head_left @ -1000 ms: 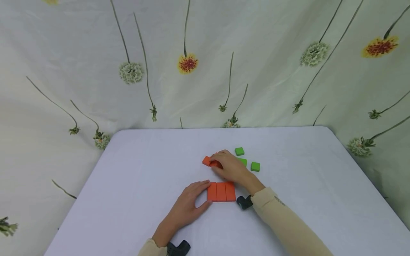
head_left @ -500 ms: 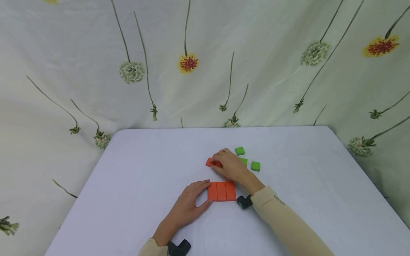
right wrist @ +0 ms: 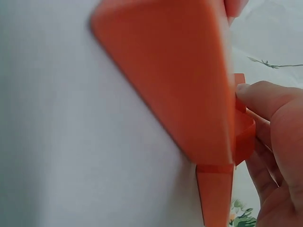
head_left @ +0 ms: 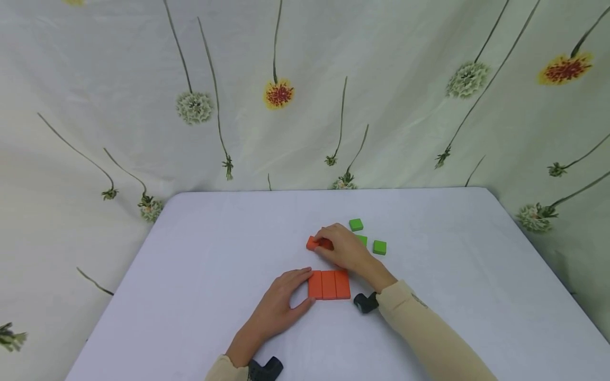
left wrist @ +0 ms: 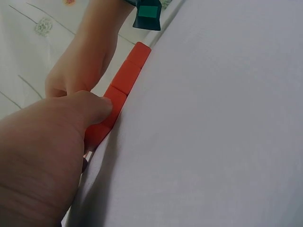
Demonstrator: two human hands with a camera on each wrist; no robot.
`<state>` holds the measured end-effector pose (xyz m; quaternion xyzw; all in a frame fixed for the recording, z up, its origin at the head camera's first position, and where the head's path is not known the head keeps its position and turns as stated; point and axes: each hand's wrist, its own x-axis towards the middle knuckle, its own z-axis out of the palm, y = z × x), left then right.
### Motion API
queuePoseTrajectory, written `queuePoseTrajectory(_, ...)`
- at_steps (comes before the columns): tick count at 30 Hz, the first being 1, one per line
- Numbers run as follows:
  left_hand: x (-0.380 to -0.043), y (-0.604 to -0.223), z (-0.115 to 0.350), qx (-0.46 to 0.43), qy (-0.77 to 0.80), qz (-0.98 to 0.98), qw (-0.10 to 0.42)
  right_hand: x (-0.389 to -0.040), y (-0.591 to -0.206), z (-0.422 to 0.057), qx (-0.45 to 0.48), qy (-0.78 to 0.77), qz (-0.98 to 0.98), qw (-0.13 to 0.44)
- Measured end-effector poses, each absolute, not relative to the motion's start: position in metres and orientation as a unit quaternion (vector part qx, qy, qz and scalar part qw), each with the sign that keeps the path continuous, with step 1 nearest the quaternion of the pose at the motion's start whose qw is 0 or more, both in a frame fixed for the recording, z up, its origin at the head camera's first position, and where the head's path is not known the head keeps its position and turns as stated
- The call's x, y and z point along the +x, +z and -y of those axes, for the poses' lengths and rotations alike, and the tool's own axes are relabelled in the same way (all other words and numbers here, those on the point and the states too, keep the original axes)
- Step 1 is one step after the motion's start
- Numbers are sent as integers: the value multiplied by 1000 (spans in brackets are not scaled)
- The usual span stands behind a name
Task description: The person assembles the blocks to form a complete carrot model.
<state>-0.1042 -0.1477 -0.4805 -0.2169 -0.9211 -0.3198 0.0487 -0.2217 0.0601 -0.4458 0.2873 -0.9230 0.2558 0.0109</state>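
- Head view: left hand (head_left: pixel 276 307) brackets the row of orange blocks (head_left: pixel 329 286) on the white table (head_left: pixel 157 307), finger and thumb at its ends, likely steadying; right hand (head_left: pixel 347 247) pinches small orange blocks (head_left: pixel 312 243), green blocks (head_left: pixel 379 247) just beside.
- Left wrist: thumb lies against the row's near side, apparently bracing.
- Right wrist: thumb and fingers straddle the small ones beyond, presumably for control.

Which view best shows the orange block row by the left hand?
Head: the orange block row shows nearly whole from above. Left wrist sees its side, partly behind the left hand; right wrist, apparently one end, cropped.
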Motion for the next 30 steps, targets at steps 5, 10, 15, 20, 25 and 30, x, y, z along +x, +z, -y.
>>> queuePoseTrajectory(5,-103,-480,148,-215,-319,922,47,-214,-441,-64,292,281,914,20)
queuePoseTrajectory(10,-103,-480,148,-212,-318,923,43,-206,-436,-70,296,305,905,21)
queuePoseTrajectory(15,-103,-480,148,-211,-316,924,42,-197,-433,-77,308,316,897,25)
queuePoseTrajectory(20,-103,-479,148,-214,-315,924,45,-189,-431,-83,333,320,885,51)
queuePoseTrajectory(25,-103,-479,149,-217,-320,921,44,-182,-430,-88,343,332,876,63)
queuePoseTrajectory(30,-103,-478,148,-216,-316,923,42,-175,-432,-93,343,343,872,59)
